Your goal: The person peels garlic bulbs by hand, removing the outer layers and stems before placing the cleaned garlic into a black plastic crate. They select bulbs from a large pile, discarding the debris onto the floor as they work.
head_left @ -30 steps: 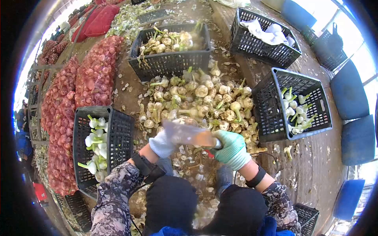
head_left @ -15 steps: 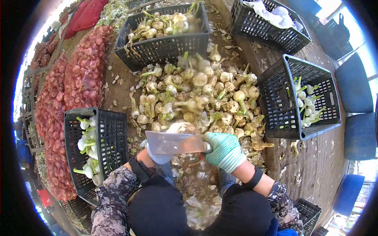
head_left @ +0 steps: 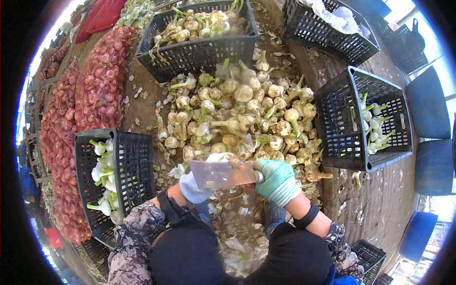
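While the right grip (head_left: 277,181) clasps the cleaver (head_left: 225,175), a bulb (head_left: 220,157) shows just beyond the blade (head_left: 210,177). Whether the left grip (head_left: 194,188) holds that bulb, I cannot tell.

Brown floor (head_left: 144,110): skins (head_left: 240,244) strewn, bulb heap (head_left: 243,122) mid-floor, filled crate (head_left: 204,53) just beyond, red sacks (head_left: 105,78) left. Boards (head_left: 380,197) right: two crates (head_left: 337,121), loose skins.

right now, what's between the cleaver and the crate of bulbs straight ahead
In the head view, a pale bulb just past the blade, then a heap of loose bulbs.
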Motion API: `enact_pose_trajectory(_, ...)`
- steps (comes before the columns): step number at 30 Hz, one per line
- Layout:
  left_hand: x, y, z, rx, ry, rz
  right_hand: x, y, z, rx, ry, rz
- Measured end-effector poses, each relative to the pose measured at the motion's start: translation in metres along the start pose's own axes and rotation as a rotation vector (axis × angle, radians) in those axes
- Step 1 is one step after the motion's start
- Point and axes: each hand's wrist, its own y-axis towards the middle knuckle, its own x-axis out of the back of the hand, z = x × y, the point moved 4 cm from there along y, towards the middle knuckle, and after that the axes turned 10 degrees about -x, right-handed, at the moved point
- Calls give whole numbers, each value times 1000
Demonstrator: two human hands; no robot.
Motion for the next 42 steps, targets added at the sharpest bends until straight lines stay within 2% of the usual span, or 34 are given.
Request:
enact_pose_trajectory(2, -4, 2, -13, -86, 137, 19, 3, 0, -1, -38, -31, 14)
enact_pose_trajectory(5, -5, 4, -44, -257, 336, -1, -9, 5, -68, -429, 107, -35)
enact_pose_trajectory(7, 4, 4, -56, -247, 357, -104, -14, 3, -82, -423, 673, -169)
enact_pose_trajectory(8, 8, 7, -47, -239, 161, -173, -20, 4, -86, -505, 602, -112)
enact_pose_trajectory(10, 17, 13, -29, -254, -241, -318, -6, 13, -58, -578, 846, 1)
enact_pose_trajectory(12, 20, 16, -14, -161, -391, -103, -4, 18, -39, -613, 1144, 137)
enact_pose_trajectory(15, 13, 37, -15, -140, -808, -322, -50, 25, -40, -584, 1532, 220)
enact_pose_trajectory(16, 3, 42, -26, -116, -811, -222, -51, 24, -27, -531, 1560, 255)
enact_pose_trajectory(17, 15, 51, -9, -346, -794, -290, -50, 21, -17, -480, 1588, 289)
enact_pose_trajectory(18, 12, 48, -10, -319, -750, -390, -52, 21, -19, -512, 1518, 351)
enact_pose_trajectory(19, 9, 44, -15, -291, -702, -487, -48, 22, -23, -518, 1456, 282)
enact_pose_trajectory(21, 10, 48, -25, -290, -544, -250, -35, 25, -30, -528, 1328, 145)
enact_pose_trajectory(22, 12, 46, -30, -291, -469, -132, -30, 25, -34, -590, 1451, 164)
enact_pose_trajectory(23, 17, 41, -27, -159, -539, -184, -28, 25, -44, -606, 1417, 160)
enact_pose_trajectory(26, 26, 35, -28, 34, 80, -170, -8, 24, -45, -478, 1157, 54)
enact_pose_trajectory(27, 15, 37, -45, -161, 655, -94, -8, 25, -41, -441, 1106, 30)
enact_pose_trajectory(29, -3, 38, -46, -194, 1002, 10, -6, 24, -33, -394, 1060, 9)
enact_pose_trajectory(30, -6, 41, -42, -382, 1175, 51, -4, 23, -29, -383, 1063, 11)
enact_pose_trajectory(31, 4, 39, -31, -128, 886, -47, 0, 24, -25, -370, 1065, 14)
enact_pose_trajectory(32, 10, 34, -20, 117, 588, -137, 4, 22, -32, -531, 1184, -6)
enact_pose_trajectory(33, 9, 29, -15, 353, 282, -220, 3, 26, -46, -339, 1152, -209)
enact_pose_trajectory(34, 13, 26, -9, 325, 178, -323, 2, 23, -53, -363, 1163, -174)
enact_pose_trajectory(35, 14, 26, -9, 306, 107, -328, 1, 19, -56, -384, 1173, -140)
enact_pose_trajectory(37, 14, 24, -9, 282, -37, -335, -5, 7, -32, -353, 1095, 224)
enact_pose_trajectory(38, 15, 24, -6, 310, -83, -290, -15, 10, -28, -80, 991, 67)
enact_pose_trajectory(39, 15, 23, -7, 291, -52, -278, -8, 12, -21, -50, 736, 116)
enact_pose_trajectory(41, 12, 22, -16, 248, 14, -249, -18, 20, -30, -189, 611, 328)
enact_pose_trajectory(42, 11, 21, -22, 245, 0, -265, -31, 18, -50, -339, 479, 382)
